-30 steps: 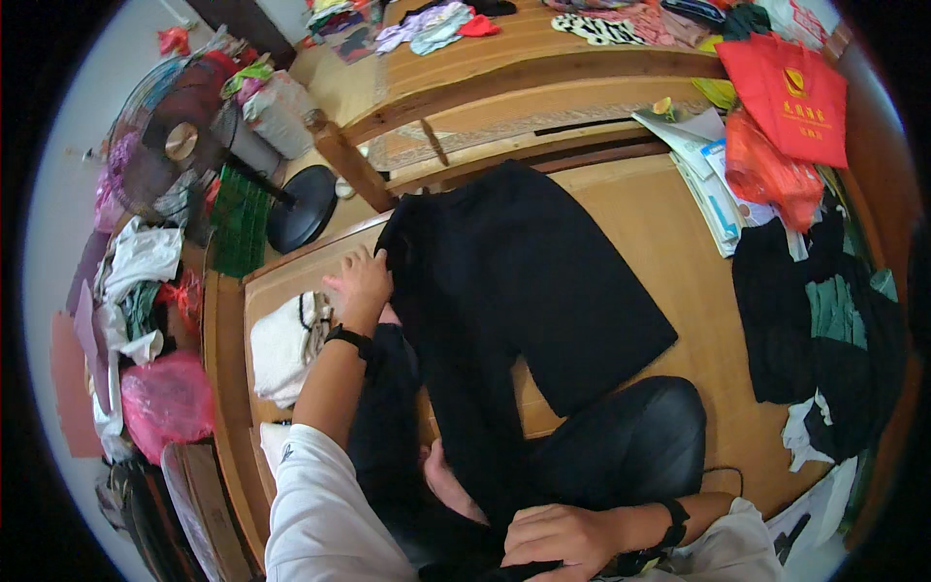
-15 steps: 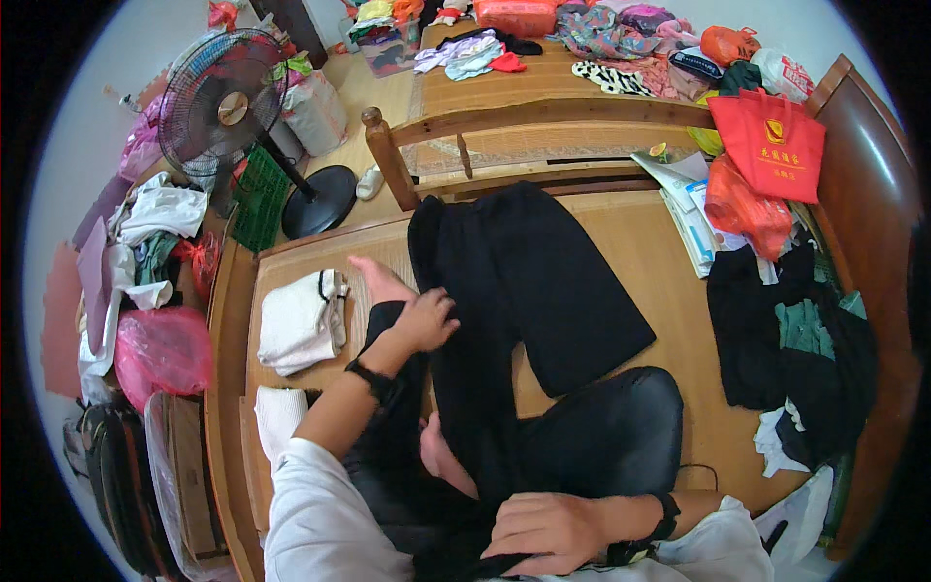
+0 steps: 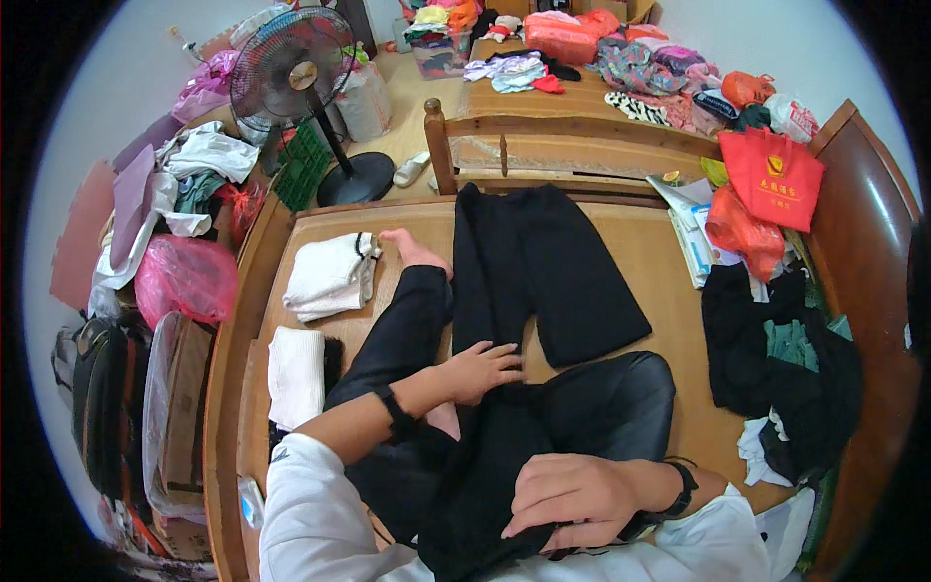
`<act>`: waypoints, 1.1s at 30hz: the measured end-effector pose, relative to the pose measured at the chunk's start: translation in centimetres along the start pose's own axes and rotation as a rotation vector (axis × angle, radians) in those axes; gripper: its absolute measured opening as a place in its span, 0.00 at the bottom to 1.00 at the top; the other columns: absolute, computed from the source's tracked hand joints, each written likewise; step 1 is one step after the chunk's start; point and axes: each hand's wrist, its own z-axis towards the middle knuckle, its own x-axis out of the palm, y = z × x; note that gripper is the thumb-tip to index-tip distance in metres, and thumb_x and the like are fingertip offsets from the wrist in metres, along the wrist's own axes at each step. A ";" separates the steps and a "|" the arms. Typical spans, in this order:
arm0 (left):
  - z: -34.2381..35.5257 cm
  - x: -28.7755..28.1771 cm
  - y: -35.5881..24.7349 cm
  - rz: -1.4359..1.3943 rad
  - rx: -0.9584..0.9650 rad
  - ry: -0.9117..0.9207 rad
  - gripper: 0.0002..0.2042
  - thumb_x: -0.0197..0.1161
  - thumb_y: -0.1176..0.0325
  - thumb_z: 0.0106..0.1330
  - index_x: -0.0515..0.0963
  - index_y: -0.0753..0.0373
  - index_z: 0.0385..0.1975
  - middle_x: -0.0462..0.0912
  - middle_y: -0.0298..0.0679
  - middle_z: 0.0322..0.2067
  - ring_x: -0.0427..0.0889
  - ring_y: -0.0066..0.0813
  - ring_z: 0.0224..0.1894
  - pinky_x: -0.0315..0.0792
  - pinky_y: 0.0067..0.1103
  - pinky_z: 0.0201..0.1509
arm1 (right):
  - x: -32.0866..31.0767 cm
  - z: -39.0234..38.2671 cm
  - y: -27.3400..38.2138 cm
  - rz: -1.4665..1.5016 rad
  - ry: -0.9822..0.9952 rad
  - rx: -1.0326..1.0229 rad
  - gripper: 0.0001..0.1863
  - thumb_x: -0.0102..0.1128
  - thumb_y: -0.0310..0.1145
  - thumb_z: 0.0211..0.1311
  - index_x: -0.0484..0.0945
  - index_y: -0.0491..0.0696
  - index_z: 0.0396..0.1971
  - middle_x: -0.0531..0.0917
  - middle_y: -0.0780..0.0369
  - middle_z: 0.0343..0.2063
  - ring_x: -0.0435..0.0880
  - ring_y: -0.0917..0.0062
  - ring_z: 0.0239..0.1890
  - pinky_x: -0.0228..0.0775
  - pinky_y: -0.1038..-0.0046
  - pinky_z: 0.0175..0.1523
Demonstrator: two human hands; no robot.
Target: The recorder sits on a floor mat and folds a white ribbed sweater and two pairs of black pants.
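The red bag (image 3: 773, 184) bears a yellow emblem (image 3: 776, 165) above a line of yellow characters, with a smaller line below. Just beyond the red bag, a white bag (image 3: 793, 118) shows red print, too small to read.

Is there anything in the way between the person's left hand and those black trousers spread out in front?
Nothing visible: the left hand lies right on one leg of the black trousers, with nothing showing in between. The folded white garment sits off to the left, clear of both.
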 end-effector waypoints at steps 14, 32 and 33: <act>-9.4 1.6 2.7 -0.003 -0.432 0.513 0.14 0.60 0.67 0.52 0.79 0.55 0.40 0.79 0.44 0.39 0.78 0.43 0.44 0.69 0.35 0.48 | 0.8 -4.9 1.0 -0.137 -0.153 0.169 0.13 0.63 0.26 0.50 0.80 0.41 0.38 0.79 0.56 0.33 0.74 0.67 0.34 0.66 0.71 0.40; 1.4 13.6 20.1 -0.003 -1.097 -0.556 0.33 0.49 0.52 0.65 0.54 0.68 0.64 0.52 0.51 0.66 0.51 0.49 0.68 0.47 0.36 0.69 | -2.1 -6.5 -5.0 0.028 -0.237 0.307 0.14 0.62 0.27 0.54 0.79 0.41 0.41 0.80 0.55 0.36 0.76 0.66 0.37 0.66 0.70 0.42; 0.4 14.0 20.7 -0.058 -1.166 -0.545 0.33 0.49 0.52 0.65 0.53 0.69 0.64 0.52 0.53 0.65 0.52 0.50 0.67 0.48 0.36 0.69 | -2.5 -6.9 -5.3 0.075 -0.279 0.312 0.14 0.62 0.27 0.54 0.80 0.41 0.41 0.81 0.55 0.35 0.76 0.67 0.36 0.66 0.70 0.42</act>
